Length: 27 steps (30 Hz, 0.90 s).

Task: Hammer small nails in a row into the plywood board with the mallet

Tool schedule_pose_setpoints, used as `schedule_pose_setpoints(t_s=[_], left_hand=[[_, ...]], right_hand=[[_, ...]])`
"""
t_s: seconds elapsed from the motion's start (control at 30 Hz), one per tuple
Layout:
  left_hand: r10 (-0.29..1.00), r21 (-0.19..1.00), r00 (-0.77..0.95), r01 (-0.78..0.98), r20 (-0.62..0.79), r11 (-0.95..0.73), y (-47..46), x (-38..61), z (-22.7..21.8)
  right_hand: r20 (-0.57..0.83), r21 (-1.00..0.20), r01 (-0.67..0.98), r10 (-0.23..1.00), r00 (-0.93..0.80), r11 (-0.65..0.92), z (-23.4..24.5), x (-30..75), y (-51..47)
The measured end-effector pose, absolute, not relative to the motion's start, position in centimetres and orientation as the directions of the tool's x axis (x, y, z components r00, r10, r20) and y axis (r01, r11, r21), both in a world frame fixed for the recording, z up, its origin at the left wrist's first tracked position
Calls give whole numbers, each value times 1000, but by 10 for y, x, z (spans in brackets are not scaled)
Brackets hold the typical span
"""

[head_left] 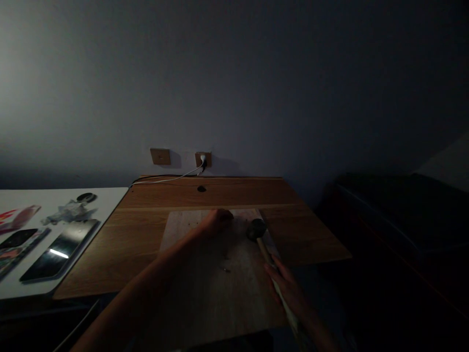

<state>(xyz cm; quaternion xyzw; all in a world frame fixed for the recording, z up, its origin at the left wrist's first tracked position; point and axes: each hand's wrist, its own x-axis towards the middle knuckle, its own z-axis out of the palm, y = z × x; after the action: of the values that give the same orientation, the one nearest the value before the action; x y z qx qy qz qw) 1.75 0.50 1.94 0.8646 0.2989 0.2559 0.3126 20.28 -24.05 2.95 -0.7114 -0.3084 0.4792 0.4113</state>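
My right hand [286,283] is wrapped round the pale wooden handle of a mallet [257,230]. Its dark, rounded head is over the right side of a light wooden board [212,298]. Toward the far edge of that board, my left hand [218,220] rests with its fingers curled together, and whatever they pinch is too dark and small to make out. A small metal piece, perhaps a nail or screw [225,269], lies on the board's middle. Several tiny points stick up left of my left hand, too small to name.
The board lies on a brown wooden table [139,234]. On a white table [113,195] at left are a phone [60,252], a crumpled clear plastic bag [71,211] and a dark round object [86,197]. Cables run to a wall socket [203,159].
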Motion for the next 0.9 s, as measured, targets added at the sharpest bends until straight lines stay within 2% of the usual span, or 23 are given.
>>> schedule_pose_setpoints(t_s=[0.13,0.37,0.7,0.9], left_hand=[[688,677,651,351,321,-647,1,16,10],[688,643,650,382,323,-663,-2,13,14],[614,584,696,339,373,-738,-6,11,13],[639,620,683,339,355,-707,-5,11,13]], right_hand=[[-430,-884,26,833,349,-467,24,205,-239],[-396,-890,61,832,388,-452,25,205,-240],[-382,-896,81,852,357,-436,30,204,-238],[-321,-905,141,863,390,-401,31,201,-238]])
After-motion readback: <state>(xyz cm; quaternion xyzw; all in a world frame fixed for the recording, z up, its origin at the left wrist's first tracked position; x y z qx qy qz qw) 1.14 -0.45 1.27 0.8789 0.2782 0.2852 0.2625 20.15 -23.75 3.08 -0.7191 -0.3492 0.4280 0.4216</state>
